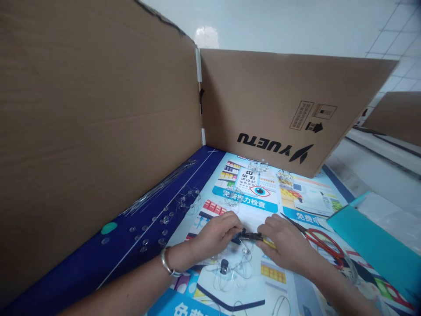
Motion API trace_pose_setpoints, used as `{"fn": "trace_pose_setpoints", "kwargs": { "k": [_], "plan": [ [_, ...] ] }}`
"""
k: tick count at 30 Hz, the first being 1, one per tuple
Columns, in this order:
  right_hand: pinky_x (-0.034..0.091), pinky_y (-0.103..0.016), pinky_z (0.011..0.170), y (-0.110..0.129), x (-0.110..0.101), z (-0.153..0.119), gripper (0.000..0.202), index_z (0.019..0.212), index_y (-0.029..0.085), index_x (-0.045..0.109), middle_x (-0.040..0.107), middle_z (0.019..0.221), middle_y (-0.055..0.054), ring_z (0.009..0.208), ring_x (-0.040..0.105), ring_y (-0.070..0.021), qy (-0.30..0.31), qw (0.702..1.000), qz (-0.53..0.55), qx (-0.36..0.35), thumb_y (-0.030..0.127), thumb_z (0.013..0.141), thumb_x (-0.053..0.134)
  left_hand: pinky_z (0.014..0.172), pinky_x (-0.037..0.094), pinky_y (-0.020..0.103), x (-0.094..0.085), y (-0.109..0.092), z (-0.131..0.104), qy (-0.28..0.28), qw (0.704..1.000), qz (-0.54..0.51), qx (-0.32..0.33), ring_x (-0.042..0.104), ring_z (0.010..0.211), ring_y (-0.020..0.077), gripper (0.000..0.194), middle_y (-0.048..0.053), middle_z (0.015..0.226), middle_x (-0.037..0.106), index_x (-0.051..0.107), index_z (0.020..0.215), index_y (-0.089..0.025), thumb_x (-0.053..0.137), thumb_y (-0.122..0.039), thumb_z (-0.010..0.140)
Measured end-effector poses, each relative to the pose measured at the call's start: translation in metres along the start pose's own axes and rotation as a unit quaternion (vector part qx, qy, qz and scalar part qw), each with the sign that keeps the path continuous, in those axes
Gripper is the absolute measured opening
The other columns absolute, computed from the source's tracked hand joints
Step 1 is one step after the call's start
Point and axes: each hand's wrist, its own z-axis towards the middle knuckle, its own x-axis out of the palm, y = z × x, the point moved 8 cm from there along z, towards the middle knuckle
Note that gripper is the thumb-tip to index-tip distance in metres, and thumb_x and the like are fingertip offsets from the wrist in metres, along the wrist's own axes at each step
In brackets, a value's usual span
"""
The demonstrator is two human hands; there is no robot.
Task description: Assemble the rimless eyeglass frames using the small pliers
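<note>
My right hand (284,241) is closed around the yellow handle of a pair of pliers (252,236), whose dark jaws point left. Against the tips of the jaws, my left hand (221,230) pinches part of a wire piece with clear beads (246,252). Thin wire loops of this piece spread over the printed sheet below the hands. Just what the jaws grip is too small to tell. A small dark cylinder (224,266) lies among the loops. To the right of my right hand are red-handled scissors (324,243), their blades pointing up and left.
Cardboard panels (279,96) stand at the left and back. Loose clear beads (144,242), a green disc (108,228) and straight wires (161,186) lie on the dark blue strip. Several beaded wire pieces (258,166) sit farther back. A teal folder (371,245) is at the right.
</note>
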Motion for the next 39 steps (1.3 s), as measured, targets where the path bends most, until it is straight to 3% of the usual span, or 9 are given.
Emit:
{"fn": "trace_pose_setpoints", "kwargs": {
  "k": [6, 39],
  "plan": [
    [0.032, -0.034, 0.073, 0.006, -0.002, 0.001, 0.021, 0.086, 0.021, 0.057, 0.053, 0.083, -0.006, 0.086, 0.045, -0.0215, -0.022, 1.000, -0.011, 0.017, 0.038, 0.085, 0.045, 0.067, 0.039, 0.025, -0.003, -0.001, 0.000, -0.025, 1.000, 0.018, 0.000, 0.049, 0.075, 0.0136, 0.013, 0.003, 0.076, 0.053, 0.052, 0.080, -0.015, 0.042, -0.012, 0.087],
    [0.034, -0.034, 0.070, 0.011, 0.006, 0.002, 0.015, 0.084, 0.022, 0.056, 0.054, 0.081, -0.006, 0.086, 0.046, -0.0228, -0.006, 0.998, -0.058, 0.020, 0.034, 0.084, 0.047, 0.065, 0.038, 0.024, 0.002, 0.000, -0.002, 0.004, 0.999, 0.041, -0.021, 0.048, 0.073, 0.0137, 0.014, 0.002, 0.075, 0.051, 0.050, 0.080, -0.016, 0.039, -0.008, 0.085]
  ]
}}
